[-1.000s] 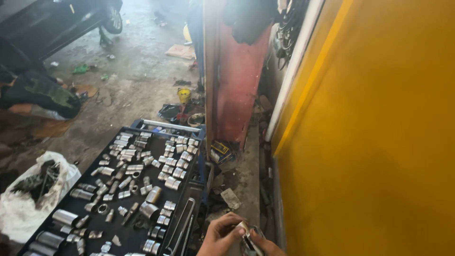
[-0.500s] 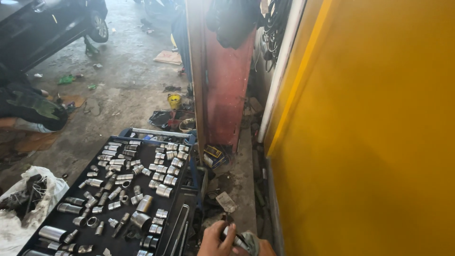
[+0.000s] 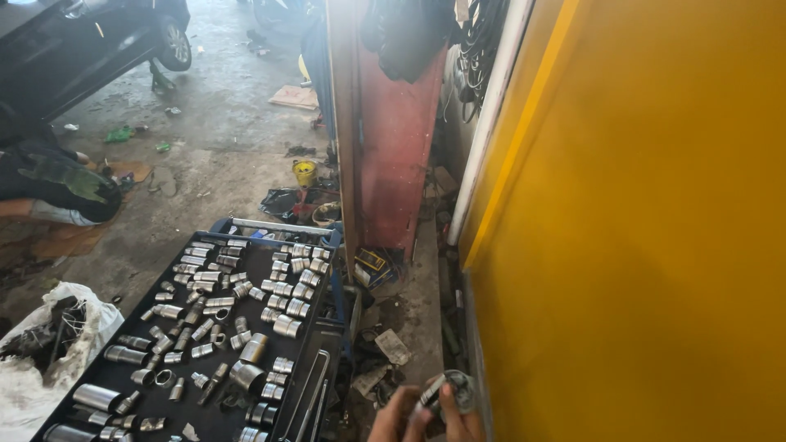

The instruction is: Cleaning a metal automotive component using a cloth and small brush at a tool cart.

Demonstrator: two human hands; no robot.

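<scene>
Bottom centre of frame: left hand (image 3: 393, 419) and right hand (image 3: 458, 416) pinch one steel socket (image 3: 446, 391), likely heavy, rigid and oil-slick, best gripped around its barrel.

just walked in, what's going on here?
A person stands beside a tool cart tray covered with loose metal sockets. At the bottom edge of the view, both hands meet around a small round metal part: the left hand steadies it and the right hand grips it. A yellow panel fills the right side, and a white bag of parts sits left of the cart.
</scene>
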